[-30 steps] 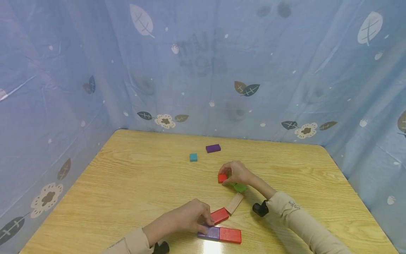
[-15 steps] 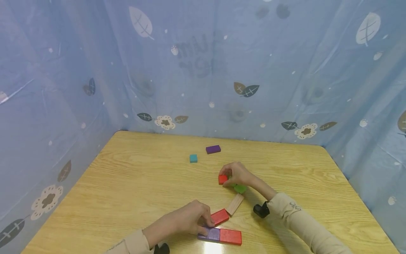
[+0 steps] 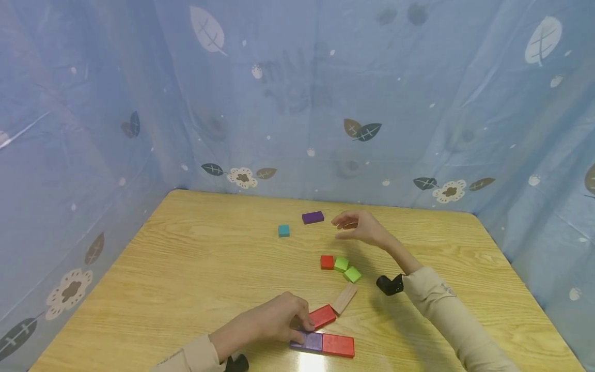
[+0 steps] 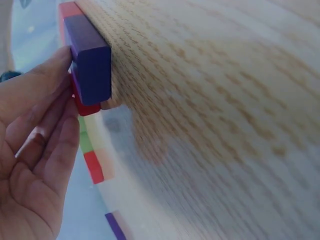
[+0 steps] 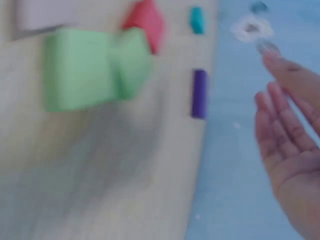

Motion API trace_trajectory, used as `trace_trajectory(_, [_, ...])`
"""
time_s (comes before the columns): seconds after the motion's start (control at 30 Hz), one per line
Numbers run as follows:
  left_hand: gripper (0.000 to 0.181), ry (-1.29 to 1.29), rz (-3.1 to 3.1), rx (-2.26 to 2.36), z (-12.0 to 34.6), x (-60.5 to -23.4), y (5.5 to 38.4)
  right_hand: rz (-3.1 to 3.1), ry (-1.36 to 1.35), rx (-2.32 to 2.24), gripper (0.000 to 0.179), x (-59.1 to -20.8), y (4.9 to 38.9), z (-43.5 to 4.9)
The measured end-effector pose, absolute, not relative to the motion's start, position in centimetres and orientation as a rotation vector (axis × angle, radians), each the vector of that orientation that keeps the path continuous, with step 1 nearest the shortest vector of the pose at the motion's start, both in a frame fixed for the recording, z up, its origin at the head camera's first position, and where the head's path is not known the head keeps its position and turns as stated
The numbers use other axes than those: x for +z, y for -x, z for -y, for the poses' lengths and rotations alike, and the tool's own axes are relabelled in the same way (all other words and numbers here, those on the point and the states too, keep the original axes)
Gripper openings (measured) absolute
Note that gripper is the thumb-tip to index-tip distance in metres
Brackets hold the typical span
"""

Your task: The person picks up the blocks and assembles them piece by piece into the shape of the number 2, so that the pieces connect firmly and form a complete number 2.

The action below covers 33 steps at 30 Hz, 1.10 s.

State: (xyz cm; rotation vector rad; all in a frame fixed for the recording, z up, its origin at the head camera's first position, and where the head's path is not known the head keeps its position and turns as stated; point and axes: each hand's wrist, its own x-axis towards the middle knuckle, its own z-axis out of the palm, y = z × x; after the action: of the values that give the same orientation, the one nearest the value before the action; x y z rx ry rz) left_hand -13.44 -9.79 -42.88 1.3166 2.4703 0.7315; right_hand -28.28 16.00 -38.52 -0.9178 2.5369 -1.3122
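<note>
My left hand (image 3: 281, 316) holds a purple block (image 3: 313, 341) lying on the table, thumb on its top and fingertips at its far side. The same purple block (image 4: 95, 70) shows up close in the left wrist view. One red block (image 3: 338, 345) lies end to end with it; another red block (image 3: 322, 316) sits just behind, by the fingertips. Raised over the table, my right hand (image 3: 364, 227) has its fingers spread from the thumb and holds nothing. Below it lie a small red block (image 3: 327, 262) and two green blocks (image 3: 341, 264), in a curved row.
A plain wooden block (image 3: 344, 298) lies slanted between the red block and the green ones. Farther back are a small teal block (image 3: 283, 231) and a dark purple block (image 3: 313, 217). A blue patterned curtain (image 3: 297, 103) encloses the table's back and sides.
My right hand has let go of the small red block and moved up and back from it, uncovering the green blocks. The left hand has stayed in place.
</note>
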Motion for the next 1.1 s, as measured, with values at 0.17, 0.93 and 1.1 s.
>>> trace_trajectory(0.17, [0.021,-1.303,-2.461,0.750,9.9,-42.8,13.3,-2.243,0.796,-1.699,0.036,-37.8,30.4,-16.2])
trace_trajectory(0.93, [0.022,-1.404,-2.472,0.705,10.0,-42.6,13.2,-1.812,0.576,-1.984,0.053,-41.8,37.1,-15.2])
trace_trajectory(1.1, [0.021,-1.392,-2.470,0.704,9.8,-42.7,13.1,-1.950,0.589,-1.873,0.052,-42.3,37.8,-15.1])
